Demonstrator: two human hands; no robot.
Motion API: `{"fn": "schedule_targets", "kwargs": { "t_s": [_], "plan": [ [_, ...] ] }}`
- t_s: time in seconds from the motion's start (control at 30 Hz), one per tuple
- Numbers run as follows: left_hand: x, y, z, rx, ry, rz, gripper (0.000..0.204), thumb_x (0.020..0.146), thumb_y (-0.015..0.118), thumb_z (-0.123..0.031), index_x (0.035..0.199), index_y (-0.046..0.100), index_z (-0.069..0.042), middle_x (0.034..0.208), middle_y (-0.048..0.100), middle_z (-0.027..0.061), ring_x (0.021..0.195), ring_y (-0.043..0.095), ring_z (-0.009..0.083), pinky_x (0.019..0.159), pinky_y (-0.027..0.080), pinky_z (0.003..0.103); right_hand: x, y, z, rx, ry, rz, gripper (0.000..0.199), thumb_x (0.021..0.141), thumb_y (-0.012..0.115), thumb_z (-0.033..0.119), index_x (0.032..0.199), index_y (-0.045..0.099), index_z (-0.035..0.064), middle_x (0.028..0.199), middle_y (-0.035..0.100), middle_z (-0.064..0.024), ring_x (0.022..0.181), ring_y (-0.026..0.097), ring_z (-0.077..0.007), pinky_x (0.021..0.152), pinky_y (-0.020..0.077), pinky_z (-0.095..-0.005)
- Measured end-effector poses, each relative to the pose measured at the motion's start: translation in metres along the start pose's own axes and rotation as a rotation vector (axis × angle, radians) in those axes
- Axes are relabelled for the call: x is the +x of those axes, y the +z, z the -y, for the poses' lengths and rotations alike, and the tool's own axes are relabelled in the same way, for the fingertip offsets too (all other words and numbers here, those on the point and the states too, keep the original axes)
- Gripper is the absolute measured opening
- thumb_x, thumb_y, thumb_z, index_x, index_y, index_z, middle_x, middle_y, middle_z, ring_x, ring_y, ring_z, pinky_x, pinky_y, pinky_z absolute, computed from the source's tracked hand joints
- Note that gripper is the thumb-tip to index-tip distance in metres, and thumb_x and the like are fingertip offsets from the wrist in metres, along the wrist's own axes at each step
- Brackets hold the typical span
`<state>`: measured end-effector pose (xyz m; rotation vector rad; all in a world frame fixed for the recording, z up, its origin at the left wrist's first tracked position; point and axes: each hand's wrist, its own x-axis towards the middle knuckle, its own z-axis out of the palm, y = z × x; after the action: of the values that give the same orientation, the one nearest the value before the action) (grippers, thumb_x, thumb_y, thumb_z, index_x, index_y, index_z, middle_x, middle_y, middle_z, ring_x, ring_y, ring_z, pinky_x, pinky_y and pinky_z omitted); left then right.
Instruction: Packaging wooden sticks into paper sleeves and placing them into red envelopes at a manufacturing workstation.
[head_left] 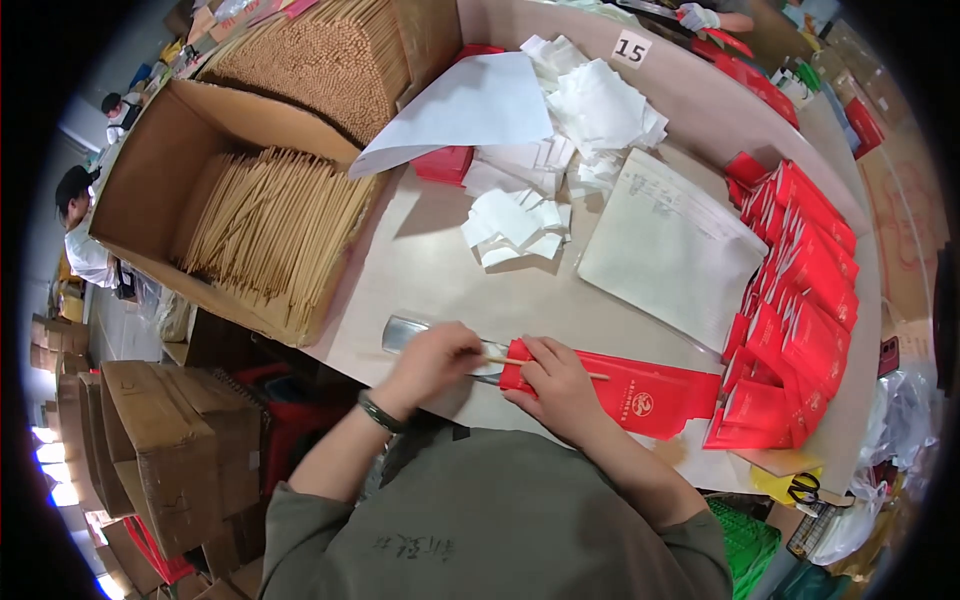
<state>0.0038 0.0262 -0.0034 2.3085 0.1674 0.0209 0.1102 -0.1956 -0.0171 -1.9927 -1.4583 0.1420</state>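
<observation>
Beige table (450,270) fills my view, with a cardboard box (160,170) of wooden sticks (275,235) at 10 o'clock and stacked red sleeves (805,260) at 3 o'clock. My left hand (432,362) pinches a thin stick (545,367) above a metal tray (405,333). My right hand (557,385) presses down on a flat red sleeve (650,395) at 5 o'clock, with the stick lying across it. White paper slips (515,225) lie at 12 o'clock.

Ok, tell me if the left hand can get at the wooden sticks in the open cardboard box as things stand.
Probably yes. The left hand rests on the table just right of the open cardboard box, and the wooden sticks lie uncovered with bare tabletop between. It looks busy with a thin stick, though.
</observation>
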Motion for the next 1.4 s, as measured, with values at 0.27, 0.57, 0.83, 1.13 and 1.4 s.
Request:
{"fn": "schedule_targets", "kwargs": {
  "t_s": [0.27, 0.57, 0.83, 1.13, 1.4],
  "plan": [
    [-0.008, -0.022, 0.003, 0.087, -0.088, -0.064, 0.011, 0.080, 0.071, -0.008, 0.089, 0.066, -0.005, 0.083, 0.062, 0.0113, 0.080, 0.062, 0.0313, 0.070, 0.051, 0.038, -0.001, 0.000, -0.001, -0.069, 0.045, -0.009, 0.040, 0.078, 0.079, 0.030, 0.095, 0.059, -0.0003, 0.129, 0.055, -0.0224, 0.121, 0.050, -0.0405, 0.101, 0.0433, -0.0474],
    [-0.024, -0.030, 0.018, 0.420, 0.117, -0.073, 0.010, 0.087, 0.057, -0.011, 0.096, 0.057, -0.005, 0.086, 0.059, 0.0124, 0.082, 0.060, 0.0346, 0.069, 0.049, 0.042, -0.005, -0.001, 0.003, -0.046, 0.097, -0.025, 0.052, 0.080, 0.079, 0.032, 0.116, 0.058, 0.0005, 0.135, 0.049, -0.0238, 0.123, 0.049, -0.0396, 0.102, 0.0438, -0.0466],
    [-0.057, -0.076, 0.040, -0.170, -0.397, -0.744, 0.027, 0.105, 0.042, -0.028, 0.100, 0.056, -0.006, 0.073, 0.055, 0.0051, 0.063, 0.050, 0.0212, 0.061, 0.043, 0.035, -0.001, -0.003, 0.003, -0.148, 0.014, 0.045, 0.060, 0.080, 0.078, 0.033, 0.133, 0.056, 0.0143, 0.139, 0.045, -0.0240, 0.125, 0.047, -0.0415, 0.104, 0.0420, -0.0489],
    [-0.086, 0.005, -0.019, -1.075, -0.555, -0.108, 0.035, 0.104, 0.050, -0.034, 0.117, 0.063, -0.004, 0.083, 0.056, -0.0021, 0.074, 0.050, 0.0075, 0.070, 0.040, 0.020, -0.007, -0.001, 0.005, -0.105, 0.040, 0.067, 0.060, 0.081, 0.076, 0.032, 0.131, 0.055, 0.0051, 0.138, 0.045, -0.0247, 0.125, 0.046, -0.0435, 0.105, 0.0402, -0.0509],
    [-0.075, -0.072, 0.031, -0.560, -0.342, -0.088, 0.016, 0.091, 0.066, -0.001, 0.106, 0.071, 0.003, 0.089, 0.067, 0.0037, 0.083, 0.058, 0.0099, 0.075, 0.046, 0.023, -0.013, -0.002, 0.001, -0.058, 0.066, -0.019, 0.046, 0.080, 0.078, 0.027, 0.109, 0.056, -0.0017, 0.136, 0.049, -0.0258, 0.125, 0.046, -0.0432, 0.105, 0.0413, -0.0504]
  ]
}}
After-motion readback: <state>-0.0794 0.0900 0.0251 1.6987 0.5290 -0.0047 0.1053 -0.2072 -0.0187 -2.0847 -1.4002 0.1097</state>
